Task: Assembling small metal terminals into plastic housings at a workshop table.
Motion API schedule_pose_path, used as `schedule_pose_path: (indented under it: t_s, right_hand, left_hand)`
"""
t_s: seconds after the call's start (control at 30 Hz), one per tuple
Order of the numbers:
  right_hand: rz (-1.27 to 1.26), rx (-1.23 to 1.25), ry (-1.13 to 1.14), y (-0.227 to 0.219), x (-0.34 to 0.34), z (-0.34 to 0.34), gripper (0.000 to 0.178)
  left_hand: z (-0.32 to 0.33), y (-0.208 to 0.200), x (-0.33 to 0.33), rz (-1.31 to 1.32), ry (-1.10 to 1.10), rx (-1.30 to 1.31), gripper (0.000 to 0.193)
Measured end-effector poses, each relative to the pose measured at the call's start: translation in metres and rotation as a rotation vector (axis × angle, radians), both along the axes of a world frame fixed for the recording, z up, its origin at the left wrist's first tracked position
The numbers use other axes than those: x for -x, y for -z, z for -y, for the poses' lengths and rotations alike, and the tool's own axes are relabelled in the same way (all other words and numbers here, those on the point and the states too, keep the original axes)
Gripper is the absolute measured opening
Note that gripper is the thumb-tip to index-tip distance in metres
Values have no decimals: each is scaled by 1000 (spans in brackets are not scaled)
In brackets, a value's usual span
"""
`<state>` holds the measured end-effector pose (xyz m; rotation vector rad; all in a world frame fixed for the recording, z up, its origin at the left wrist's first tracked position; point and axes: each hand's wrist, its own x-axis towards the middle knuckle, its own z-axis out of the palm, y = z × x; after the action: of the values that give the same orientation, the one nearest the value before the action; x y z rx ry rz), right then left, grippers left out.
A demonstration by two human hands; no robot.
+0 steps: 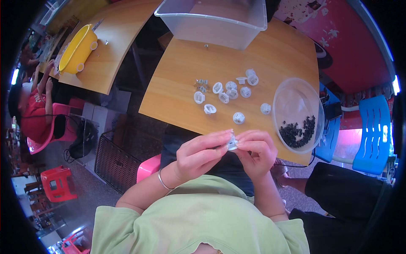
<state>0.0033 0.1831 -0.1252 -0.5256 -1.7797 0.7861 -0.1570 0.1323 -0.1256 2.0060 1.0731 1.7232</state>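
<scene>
The head view looks down on a wooden worktop with the person's two hands raised just in front of its near edge. The left hand and the right hand meet fingertip to fingertip, both pinched narrow on one small white part held between them — it sits above the lap, off the worktop. A thin bangle circles the left wrist.

On the worktop beyond the hands lies a loose scatter of white caps, about a dozen, with a few small metal pieces just left of them. To the right, near the corner, stands a clear bowl holding a heap of small black bits at its near side. At the far edge sits a clear plastic bin.

A second worktop to the left carries a yellow tub — a person in red sits beside it. A blue chair stands at the right.
</scene>
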Motion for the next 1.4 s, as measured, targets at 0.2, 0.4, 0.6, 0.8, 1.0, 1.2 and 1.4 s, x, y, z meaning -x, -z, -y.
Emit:
schedule_pose_path:
  t_s: [0.2,0.4,0.6,0.8,1.0,1.2,1.4]
  right_hand:
    - [86,-7,9,-3,-4,-2,22]
    - [183,227,-6,0,-15,-8,21]
    - [137,532,-58,1,-23,-19,18]
    - [124,680,-55,-1,-24,-17,18]
    - [27,685,-11,8,-25,-19,17]
    - [-115,754,-2,5,-27,-21,15]
    - [-151,917,20,1,-20,-25,11]
  left_hand:
    - [1,8,1,-19,-10,67,13]
    - [-7,10,-6,15,-11,167,16]
    - [-25,4,-3,-29,131,355,18]
    - [-38,3,-2,13,196,475,20]
    - [-63,2,15,-65,138,379,21]
    - [-82,0,40,180,202,594,24]
    - [-67,3,16,329,408,763,27]
